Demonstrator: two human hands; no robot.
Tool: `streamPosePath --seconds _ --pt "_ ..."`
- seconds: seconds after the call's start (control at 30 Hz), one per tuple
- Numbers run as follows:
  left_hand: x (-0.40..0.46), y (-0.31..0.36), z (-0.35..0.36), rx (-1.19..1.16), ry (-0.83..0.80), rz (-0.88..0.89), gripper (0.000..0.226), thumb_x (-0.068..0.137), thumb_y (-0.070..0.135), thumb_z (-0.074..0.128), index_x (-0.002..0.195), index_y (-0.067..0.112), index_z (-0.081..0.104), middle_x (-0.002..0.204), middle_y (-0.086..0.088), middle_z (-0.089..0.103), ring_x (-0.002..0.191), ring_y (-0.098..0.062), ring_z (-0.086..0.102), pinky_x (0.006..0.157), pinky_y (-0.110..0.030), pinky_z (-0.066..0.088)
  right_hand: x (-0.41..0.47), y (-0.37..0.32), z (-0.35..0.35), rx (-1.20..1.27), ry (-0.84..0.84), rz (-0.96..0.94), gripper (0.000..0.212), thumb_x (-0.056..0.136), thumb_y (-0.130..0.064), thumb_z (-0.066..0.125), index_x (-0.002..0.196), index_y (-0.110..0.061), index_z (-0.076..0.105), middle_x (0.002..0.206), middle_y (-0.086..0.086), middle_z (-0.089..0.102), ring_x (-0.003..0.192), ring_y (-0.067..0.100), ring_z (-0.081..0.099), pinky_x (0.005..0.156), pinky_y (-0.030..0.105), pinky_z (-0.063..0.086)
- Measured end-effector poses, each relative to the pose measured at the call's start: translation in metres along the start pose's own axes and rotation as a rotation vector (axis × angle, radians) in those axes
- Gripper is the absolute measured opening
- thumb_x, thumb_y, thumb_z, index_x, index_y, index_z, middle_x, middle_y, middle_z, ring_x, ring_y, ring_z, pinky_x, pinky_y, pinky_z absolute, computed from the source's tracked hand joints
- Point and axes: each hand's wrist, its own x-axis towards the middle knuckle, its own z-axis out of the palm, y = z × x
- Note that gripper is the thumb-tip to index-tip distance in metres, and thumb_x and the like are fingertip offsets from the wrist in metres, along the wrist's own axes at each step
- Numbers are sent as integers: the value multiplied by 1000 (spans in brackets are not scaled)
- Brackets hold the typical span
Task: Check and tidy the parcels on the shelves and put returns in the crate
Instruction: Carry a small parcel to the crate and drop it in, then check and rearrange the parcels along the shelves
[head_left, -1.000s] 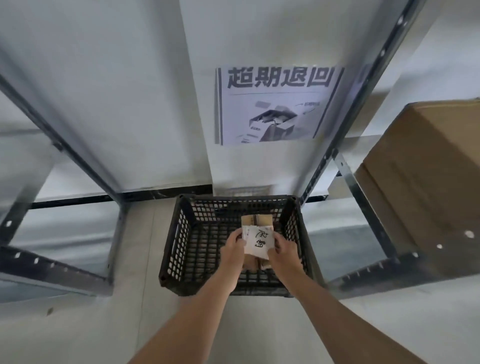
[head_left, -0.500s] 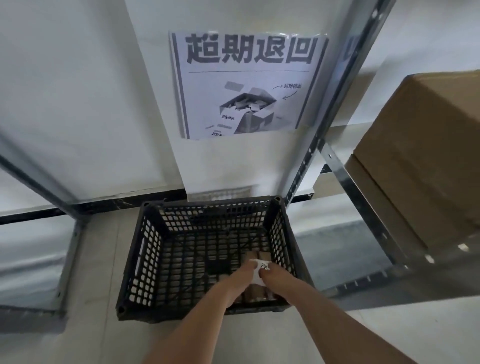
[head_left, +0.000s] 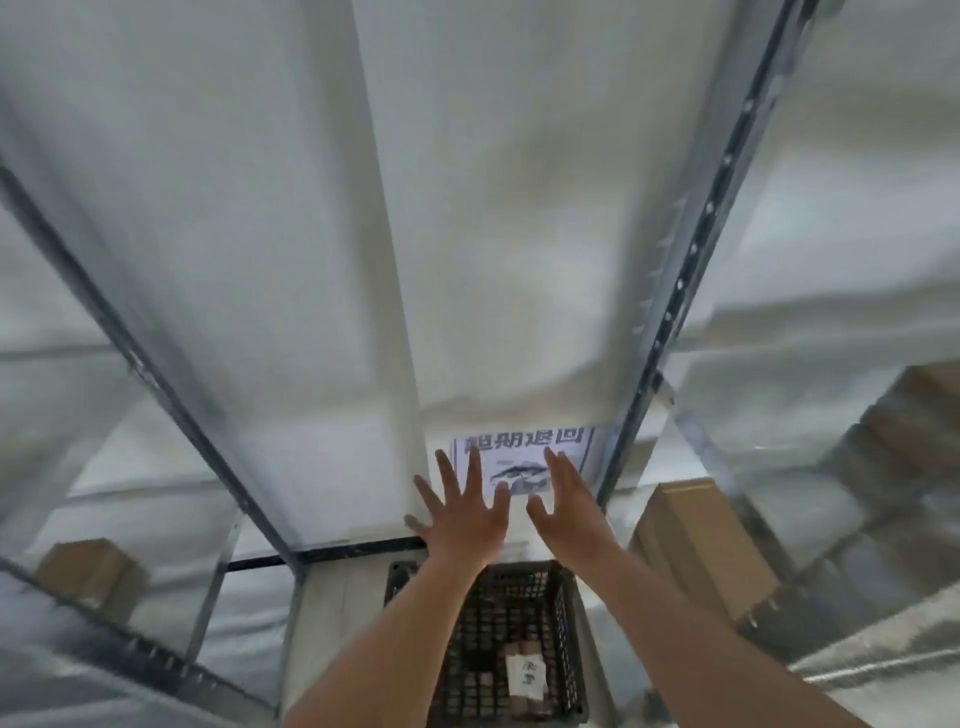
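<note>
Low in the centre of the frame, both hands are raised with fingers spread and straight, holding nothing: the left hand (head_left: 464, 512) sits just left of centre, the right hand (head_left: 566, 501) just beside it, with a narrow gap between the two. Their fingertips overlap the lower edge of a white printed sign (head_left: 522, 460) stuck on the pale wall behind, though whether they touch it cannot be told. Below the forearms, at the bottom centre, a black lattice crate (head_left: 569, 623) stands on the floor. Inside it, toward its lower right part, lies a small brown parcel (head_left: 522, 701) with a white handwritten label (head_left: 525, 675) on top, well apart from both hands. Grey metal shelf uprights (head_left: 691, 260) run diagonally up either side of the picture, blurred. At the right of the frame, a large cardboard box (head_left: 696, 551) rests on a shelf near the crate, and another brown box (head_left: 91, 569) sits on a shelf at the lower left. The whole view is smeared, so finer detail of the shelves is unclear.
</note>
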Motion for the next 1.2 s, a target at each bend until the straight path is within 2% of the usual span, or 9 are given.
streamPosePath --seconds 0.1,0.23,0.4,0.5,0.63,0.73,0.87,1.0,1.2 --pt "-40 55 -134 29 280 45 67 94 70 7 151 49 -21 167 3 -25 154 -38 -15 114 -73 -2 -21 -98 -122 -158 180 -122 77 102 -49 43 162 -32 -3 171 -3 -10 159 22 2 127 47 20" --pt "-97 113 -298 42 573 157 73 89 69 12 158 45 4 170 -1 -5 154 -43 -3 111 -78 2 -55 -208 -259 -373 381 -243 77 100 -59 33 161 -35 -8 169 -1 -20 158 25 -10 128 51 7" --pt "-168 159 -432 -10 705 352 75 88 70 5 158 45 1 169 0 -15 154 -43 -11 111 -79 6 -122 -303 -363 -421 678 -208 74 99 -63 34 162 -34 5 172 -1 -5 158 29 2 127 55 10" --pt "-217 182 -467 -27 778 496 73 91 69 8 159 44 1 169 -1 -16 153 -43 -12 111 -79 7 -170 -330 -399 -504 839 -118 74 97 -66 29 161 -35 8 172 1 -3 158 29 -1 124 61 -1" --pt "-279 221 -473 -31 873 717 72 94 69 18 160 41 6 170 -4 -9 154 -44 -11 110 -79 6 -243 -320 -456 -563 1029 -30 74 96 -64 27 161 -32 10 172 3 -2 158 27 -4 124 62 0" --pt "-321 261 -450 -59 846 892 72 96 69 22 160 41 5 170 -4 -10 154 -43 -12 112 -79 6 -297 -282 -492 -644 1095 66 77 96 -66 28 162 -33 6 172 3 -6 158 26 -6 125 61 2" --pt "-391 331 -391 -118 691 1101 73 95 72 14 158 43 -5 170 -2 -9 154 -40 -13 114 -76 6 -366 -202 -525 -709 1104 242 80 91 -71 16 162 -35 3 171 3 -8 158 26 -7 125 61 3" --pt "-462 409 -318 -84 549 1262 73 93 73 8 157 45 -10 170 0 -9 154 -39 -14 115 -75 0 -434 -103 -565 -705 1084 430 82 89 -72 16 161 -37 -3 170 3 -14 157 24 -13 126 59 5" --pt "-532 537 -193 10 323 1351 72 92 76 5 155 47 -16 168 0 -19 153 -39 -19 113 -76 -7 -526 50 -621 -712 1067 601 84 91 -74 21 161 -36 -6 170 3 -14 157 23 -13 127 56 0"
